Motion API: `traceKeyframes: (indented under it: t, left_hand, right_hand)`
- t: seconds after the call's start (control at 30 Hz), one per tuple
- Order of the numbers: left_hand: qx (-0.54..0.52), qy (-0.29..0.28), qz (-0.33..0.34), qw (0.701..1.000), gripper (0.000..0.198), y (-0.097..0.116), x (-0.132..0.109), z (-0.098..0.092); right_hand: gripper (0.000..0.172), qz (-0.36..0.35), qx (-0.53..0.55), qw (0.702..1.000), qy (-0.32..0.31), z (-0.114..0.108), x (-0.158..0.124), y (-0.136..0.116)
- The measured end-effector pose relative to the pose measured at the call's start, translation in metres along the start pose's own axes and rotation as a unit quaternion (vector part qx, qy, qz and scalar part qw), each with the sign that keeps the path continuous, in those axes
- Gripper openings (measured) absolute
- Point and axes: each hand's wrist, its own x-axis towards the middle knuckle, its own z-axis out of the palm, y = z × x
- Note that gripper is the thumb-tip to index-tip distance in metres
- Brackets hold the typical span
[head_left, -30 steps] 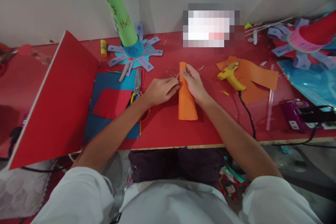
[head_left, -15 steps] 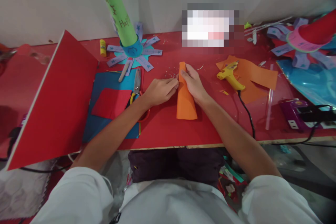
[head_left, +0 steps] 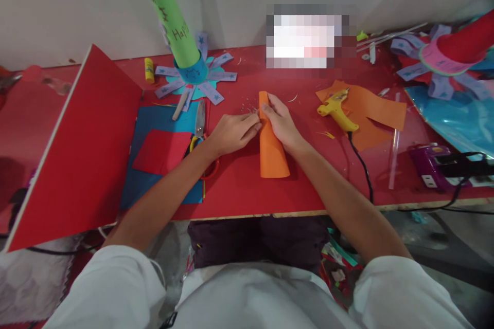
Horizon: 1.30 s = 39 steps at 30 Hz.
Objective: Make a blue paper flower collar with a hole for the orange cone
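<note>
- Cone of orange paper (head_left: pixel 272 157) lies left of the glue gun (head_left: pixel 340 114), long axis running away from the person, narrow tip about level with the gun's nozzle, flared mouth nearer the body than the gun.
- Right hand (head_left: pixel 283 122), on the glue gun's side, curls its fingers around the narrow half.
- Left hand (head_left: pixel 236 132), on the side away from the gun, touches the cone's edge, fingers bunched (whether they pinch paper, I cannot tell).
- Open worktop (head_left: pixel 239 190) separates cone from gun, with yellow scraps (head_left: pixel 328 135) just left of the gun; the front edge runs bodyward of it.
</note>
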Motion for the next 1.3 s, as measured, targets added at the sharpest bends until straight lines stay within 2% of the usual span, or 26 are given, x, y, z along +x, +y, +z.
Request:
traceKeyframes:
  t: [0.1, 0.4, 0.87, 1.13, 1.3]
  left_hand:
    - [-0.006, -0.016, -0.003, 1.0, 0.042, 0.0007, -0.0004, 0.0003]
    - [-0.025, -0.064, -0.028, 0.997, 0.044, -0.001, 0.0026, -0.0005]
    - [0.016, -0.045, -0.031, 0.998, 0.028, 0.0006, 0.0006, 0.0032]
    - [0.024, -0.041, -0.027, 0.999, 0.023, -0.0015, 0.0005, 0.0062]
    - [0.022, -0.048, -0.031, 0.998, 0.019, -0.0018, 0.0011, 0.0054]
  right_hand:
    - [0.044, 0.008, 0.033, 0.999, 0.026, -0.0007, 0.0011, 0.0017]
    - [0.044, 0.019, 0.064, 0.998, 0.023, -0.0008, 0.0007, -0.0002]
    - [0.04, 0.031, 0.049, 0.998, 0.029, -0.0012, 0.0015, -0.0006]
    - [0.044, 0.031, 0.034, 0.998, 0.039, -0.0019, 0.0037, 0.0037]
    - [0.039, 0.023, 0.029, 0.998, 0.042, -0.0019, 0.0035, 0.004]
